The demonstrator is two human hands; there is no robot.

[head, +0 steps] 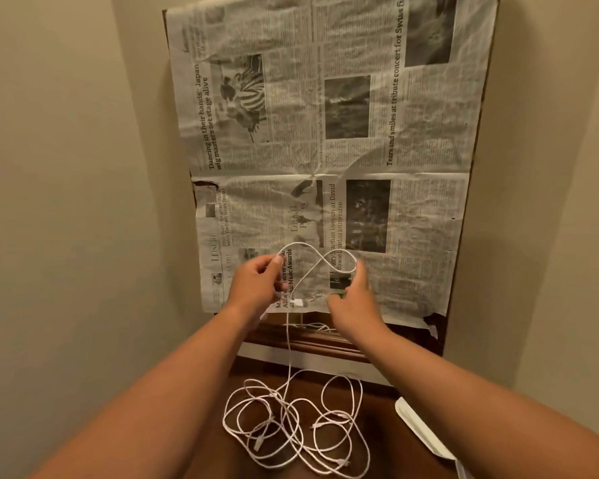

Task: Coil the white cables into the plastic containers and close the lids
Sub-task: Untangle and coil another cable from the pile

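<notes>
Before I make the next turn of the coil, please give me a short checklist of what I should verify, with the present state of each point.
1. The left hand pinches the held cable: ok.
2. The right hand has a firm grip on the loop: cannot tell, its fingers are blurred.
3. The loop is a plain round turn: not ok, it crosses itself like a figure eight.
4. The held cable hangs free down to the cable pile: not ok, the pile is tangled.
5. A container is open and within reach: cannot tell, only a white plastic piece shows at the lower right.
</notes>
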